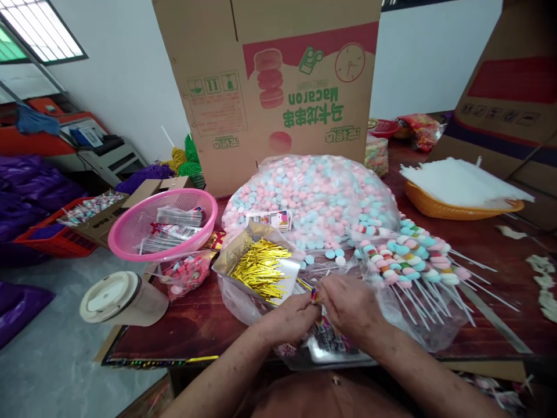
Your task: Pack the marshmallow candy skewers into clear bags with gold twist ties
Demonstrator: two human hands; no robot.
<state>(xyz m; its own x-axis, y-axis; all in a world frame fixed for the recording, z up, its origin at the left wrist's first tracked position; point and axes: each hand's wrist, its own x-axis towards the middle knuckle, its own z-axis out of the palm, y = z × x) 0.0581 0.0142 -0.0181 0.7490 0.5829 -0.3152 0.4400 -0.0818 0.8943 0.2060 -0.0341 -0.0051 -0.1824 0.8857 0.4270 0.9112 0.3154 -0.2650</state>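
Note:
My left hand (293,318) and my right hand (351,302) are close together at the front of the table, both closed. Between them shows a bit of colourful printed wrapper (314,296), gathered at the fingertips; most of it is hidden. Beneath the hands lie more printed wrappers (327,338) on a silvery tray (339,355). Left of my hands, an open box holds a heap of gold twist ties (262,268). To the right, skewered pastel candies (411,261) on white sticks rest on clear plastic.
Behind sits a large clear bag of pastel candies (313,191), before a tall cardboard box (278,139). A pink basket (119,232) with flat packets, a lidded cup (124,299) and a bag of red candies (185,276) stand left. An orange basket (461,208) bears white sticks.

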